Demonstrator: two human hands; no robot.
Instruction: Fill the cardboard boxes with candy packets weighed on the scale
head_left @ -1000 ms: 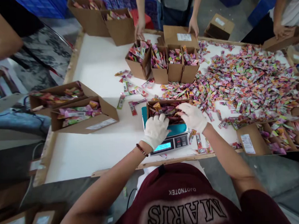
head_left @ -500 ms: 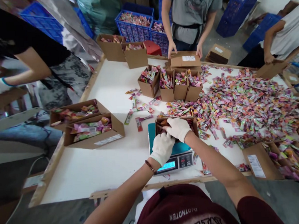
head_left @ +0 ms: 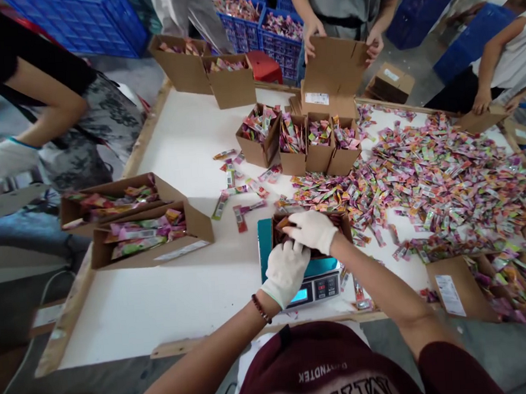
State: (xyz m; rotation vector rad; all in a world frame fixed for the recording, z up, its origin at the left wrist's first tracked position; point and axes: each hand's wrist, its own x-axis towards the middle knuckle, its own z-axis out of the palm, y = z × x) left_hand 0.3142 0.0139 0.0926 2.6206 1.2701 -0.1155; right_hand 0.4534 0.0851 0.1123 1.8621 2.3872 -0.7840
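Observation:
A small cardboard box [head_left: 343,223] of colourful sachets sits on a teal digital scale [head_left: 310,286] at the table's near edge. My right hand [head_left: 312,231], in a white glove, lies across the box's top with its fingers bent down into the sachets. My left hand [head_left: 286,271], also gloved, rests at the box's near wall, fingers curled against it. What either hand grips is hidden under the gloves.
A big heap of loose sachets [head_left: 426,181] covers the table's right half. Filled boxes stand at the left [head_left: 152,234], the middle back [head_left: 299,144] and the right edge [head_left: 482,284]. Across the table a person folds a flat carton [head_left: 333,74]. Other people stand left and right.
My right hand has slid from the box's right side to lie over its middle. My left hand drew back to the near wall. The person opposite lifted a carton upright.

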